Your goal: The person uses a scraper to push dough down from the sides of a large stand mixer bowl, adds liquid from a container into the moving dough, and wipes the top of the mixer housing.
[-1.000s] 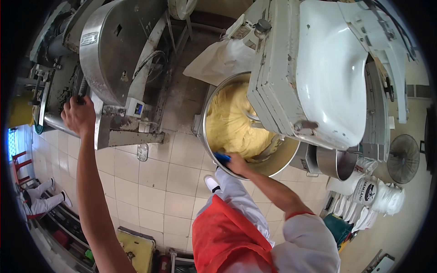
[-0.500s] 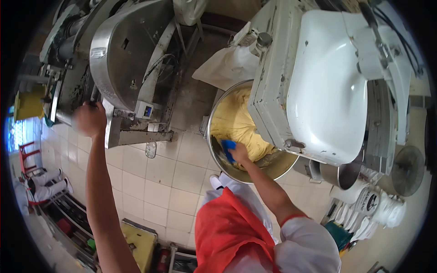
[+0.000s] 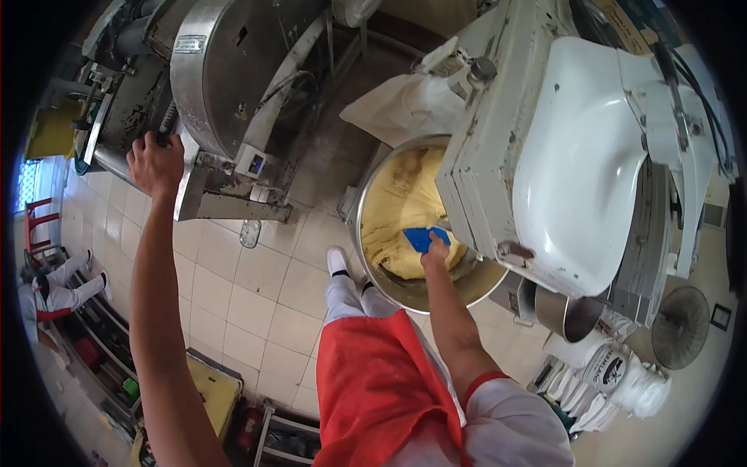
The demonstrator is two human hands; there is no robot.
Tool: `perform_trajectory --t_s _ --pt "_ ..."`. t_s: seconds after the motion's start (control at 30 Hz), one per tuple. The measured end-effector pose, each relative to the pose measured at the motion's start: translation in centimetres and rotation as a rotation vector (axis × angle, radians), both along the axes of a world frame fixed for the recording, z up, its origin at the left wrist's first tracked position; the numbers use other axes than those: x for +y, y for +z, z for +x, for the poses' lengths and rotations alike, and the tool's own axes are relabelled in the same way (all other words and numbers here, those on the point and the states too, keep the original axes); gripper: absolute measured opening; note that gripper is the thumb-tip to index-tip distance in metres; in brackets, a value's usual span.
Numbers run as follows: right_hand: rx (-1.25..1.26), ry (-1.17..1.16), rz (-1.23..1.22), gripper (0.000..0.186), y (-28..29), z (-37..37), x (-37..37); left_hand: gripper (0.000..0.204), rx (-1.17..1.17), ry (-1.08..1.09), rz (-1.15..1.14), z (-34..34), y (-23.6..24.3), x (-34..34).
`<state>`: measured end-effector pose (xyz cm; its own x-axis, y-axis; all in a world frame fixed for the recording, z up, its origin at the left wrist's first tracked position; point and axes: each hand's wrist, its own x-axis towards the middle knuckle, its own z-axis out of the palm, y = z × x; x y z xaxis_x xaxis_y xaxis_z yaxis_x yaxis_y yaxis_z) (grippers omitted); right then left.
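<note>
Tiled floor underlies the steel bowl, its dough seemingly gathered but scraping unfinished: inside, the right hand pinches a blue scraper; left of the bowl, the left hand meets a steel machine, grip indeterminable.

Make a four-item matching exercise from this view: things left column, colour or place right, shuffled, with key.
1. scraper
2. dough
3. apron
4. left hand

A. red, at the lower edge of the view
B. at the machine on the left
C. blue, in the right hand
D. yellow, inside the metal bowl

Pairs: 1-C, 2-D, 3-A, 4-B
</note>
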<state>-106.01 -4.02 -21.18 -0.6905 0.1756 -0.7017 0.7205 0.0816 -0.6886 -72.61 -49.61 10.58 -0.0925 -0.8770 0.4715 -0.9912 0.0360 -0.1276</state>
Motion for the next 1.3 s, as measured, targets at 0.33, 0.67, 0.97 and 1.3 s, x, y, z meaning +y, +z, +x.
perform_trajectory --t_s 0.33,0.67,0.97,1.3 --pt "0.088 0.107 -0.335 0.022 15.8 0.0 2.1 0.042 0.042 -0.051 0.355 4.5 2.5 -1.5" --pt "-0.182 0.117 -0.319 0.030 9.4 6.6 1.3 0.037 0.009 0.033 0.428 3.4 2.2 -1.3" --pt "0.417 1.070 0.741 0.021 8.0 -5.0 3.3 0.038 0.052 -0.008 0.497 1.0 3.3 -2.0" --pt "0.008 0.842 0.355 0.028 14.7 -0.9 9.2 0.035 0.035 0.037 0.477 1.4 3.0 -1.8"
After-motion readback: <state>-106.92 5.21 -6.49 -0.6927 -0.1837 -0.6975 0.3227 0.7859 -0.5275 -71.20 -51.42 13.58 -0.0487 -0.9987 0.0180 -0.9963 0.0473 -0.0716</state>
